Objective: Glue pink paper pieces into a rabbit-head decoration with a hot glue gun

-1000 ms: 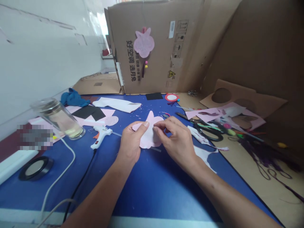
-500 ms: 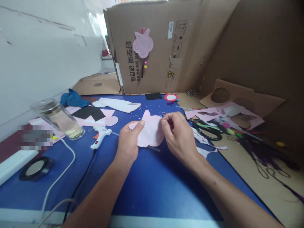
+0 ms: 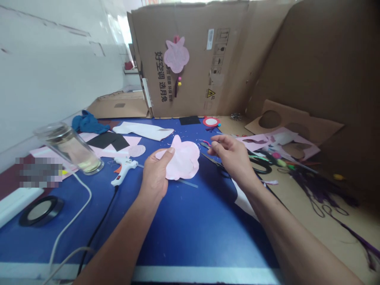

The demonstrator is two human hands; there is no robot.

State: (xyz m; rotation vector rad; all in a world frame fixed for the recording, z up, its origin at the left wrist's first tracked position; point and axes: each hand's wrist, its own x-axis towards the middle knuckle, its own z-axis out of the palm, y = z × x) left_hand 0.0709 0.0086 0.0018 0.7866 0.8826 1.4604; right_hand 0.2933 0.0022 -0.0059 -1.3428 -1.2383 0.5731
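My left hand (image 3: 156, 174) holds a pink rabbit-shaped felt cutout (image 3: 182, 158) just above the blue table (image 3: 190, 225), thumb on top of its left edge. My right hand (image 3: 233, 156) has come off the cutout and hovers to its right, fingers loosely curled with the fingertips pinched together; whether anything is in them I cannot make out. It is over black-handled scissors (image 3: 261, 166) and near small scraps.
A white glue gun (image 3: 122, 171) with its cord lies left of my left hand. A glass jar (image 3: 69, 148), a tape roll (image 3: 37, 209), felt sheets (image 3: 109, 142), a blue cloth (image 3: 87, 122) and a cardboard box (image 3: 192, 59) with a pink rabbit ornament (image 3: 176, 55) stand around.
My right hand let go of the pink cutout and moved right, toward the scissors. My left hand kept the cutout and lifted it slightly.
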